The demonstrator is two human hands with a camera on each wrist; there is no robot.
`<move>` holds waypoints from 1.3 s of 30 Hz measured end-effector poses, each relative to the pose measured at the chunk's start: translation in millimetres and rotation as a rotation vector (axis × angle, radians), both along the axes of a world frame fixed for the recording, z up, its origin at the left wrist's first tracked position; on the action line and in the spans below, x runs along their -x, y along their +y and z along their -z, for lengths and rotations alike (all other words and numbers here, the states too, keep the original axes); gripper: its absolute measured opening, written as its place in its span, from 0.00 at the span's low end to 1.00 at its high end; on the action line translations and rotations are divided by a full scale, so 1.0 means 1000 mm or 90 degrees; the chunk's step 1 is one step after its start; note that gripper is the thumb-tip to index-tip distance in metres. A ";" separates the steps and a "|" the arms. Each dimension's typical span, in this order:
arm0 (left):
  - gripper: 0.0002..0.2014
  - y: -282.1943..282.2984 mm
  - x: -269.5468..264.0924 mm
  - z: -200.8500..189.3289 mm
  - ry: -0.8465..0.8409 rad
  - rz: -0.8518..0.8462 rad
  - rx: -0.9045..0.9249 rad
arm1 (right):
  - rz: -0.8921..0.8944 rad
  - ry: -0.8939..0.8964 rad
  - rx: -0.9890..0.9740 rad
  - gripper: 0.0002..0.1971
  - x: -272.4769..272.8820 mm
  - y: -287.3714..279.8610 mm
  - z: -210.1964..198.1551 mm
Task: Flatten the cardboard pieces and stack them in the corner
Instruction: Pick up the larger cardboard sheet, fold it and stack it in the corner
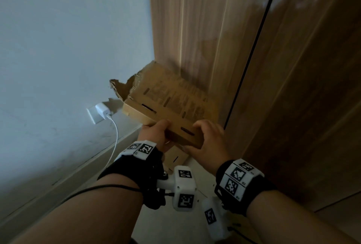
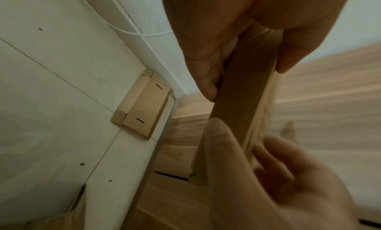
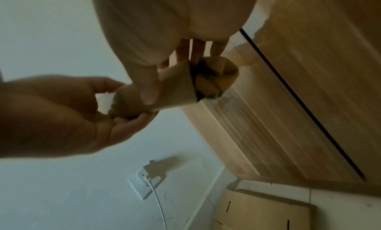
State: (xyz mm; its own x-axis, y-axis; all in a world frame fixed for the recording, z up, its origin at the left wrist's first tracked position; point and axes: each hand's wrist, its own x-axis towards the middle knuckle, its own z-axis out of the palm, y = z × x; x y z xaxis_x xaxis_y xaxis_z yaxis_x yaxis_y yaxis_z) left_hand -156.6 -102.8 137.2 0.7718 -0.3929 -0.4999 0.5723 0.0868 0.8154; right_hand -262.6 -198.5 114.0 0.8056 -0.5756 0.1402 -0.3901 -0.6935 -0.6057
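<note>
Cardboard piece (image 1: pixel 166 105), torn along its far left edge and punched with dark slots, is held up in the air in front of the room's corner, its far end close to the wooden wardrobe panel (image 1: pixel 205 28). Going left to right: the pale wall (image 1: pixel 58 38) carries a white socket plate with a charger (image 1: pixel 102 109) plugged in, and a white cable (image 1: pixel 115 140) drops from it toward the skirting board. Just right of that, down on the tiled floor (image 2: pixel 51 86) in the corner itself, lies a flattened cardboard piece (image 2: pixel 142 108), tucked against the skirting and the wardrobe base; the held piece hangs above it, apart from it. A dark vertical gap (image 1: pixel 252 58) between wardrobe doors runs down the right side.

The left hand (image 1: pixel 156 136) grips the near edge of the held piece at its left part, thumb on top and fingers curled underneath. The right hand (image 1: pixel 209 142) grips the same near edge at its right corner, fingers curled over the top face and thumb on the near side, as the right wrist view confirms. Both wrists wear black straps with white marker blocks, and the forearms reach forward side by side.
</note>
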 end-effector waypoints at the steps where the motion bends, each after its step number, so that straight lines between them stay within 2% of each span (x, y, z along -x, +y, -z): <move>1: 0.04 0.002 -0.004 0.001 -0.002 -0.010 0.006 | 0.036 -0.003 -0.051 0.30 0.000 -0.001 0.000; 4: 0.13 0.005 -0.011 0.003 -0.001 -0.028 0.018 | 0.161 -0.049 -0.193 0.37 0.000 -0.010 0.001; 7: 0.14 0.008 -0.015 0.005 0.007 -0.027 0.023 | 0.214 -0.072 -0.476 0.38 -0.004 -0.018 0.008; 10: 0.15 0.011 -0.019 0.009 0.012 -0.006 0.029 | 0.198 -0.061 -0.683 0.25 -0.008 -0.021 0.014; 12: 0.17 0.012 -0.022 0.014 0.012 0.009 0.031 | 0.196 -0.084 -0.737 0.19 -0.011 -0.023 0.018; 17: 0.19 0.018 -0.034 0.026 0.025 0.037 0.018 | 0.201 -0.119 -0.794 0.07 -0.017 -0.022 0.029; 23: 0.18 0.017 -0.054 0.050 0.040 0.058 -0.033 | 0.233 -0.122 -0.850 0.09 -0.037 -0.017 0.054; 26: 0.19 0.014 -0.073 0.067 0.030 0.055 -0.117 | 0.266 -0.117 -0.852 0.10 -0.050 -0.019 0.073; 29: 0.15 0.015 -0.093 0.086 0.035 0.041 -0.192 | 0.285 -0.104 -0.856 0.03 -0.064 -0.021 0.098; 32: 0.12 0.016 -0.113 0.104 0.037 0.030 -0.233 | 0.302 -0.095 -0.870 0.04 -0.075 -0.020 0.128; 39: 0.23 0.007 -0.147 0.159 0.075 0.052 -0.277 | 0.371 -0.055 -0.893 0.03 -0.107 -0.023 0.194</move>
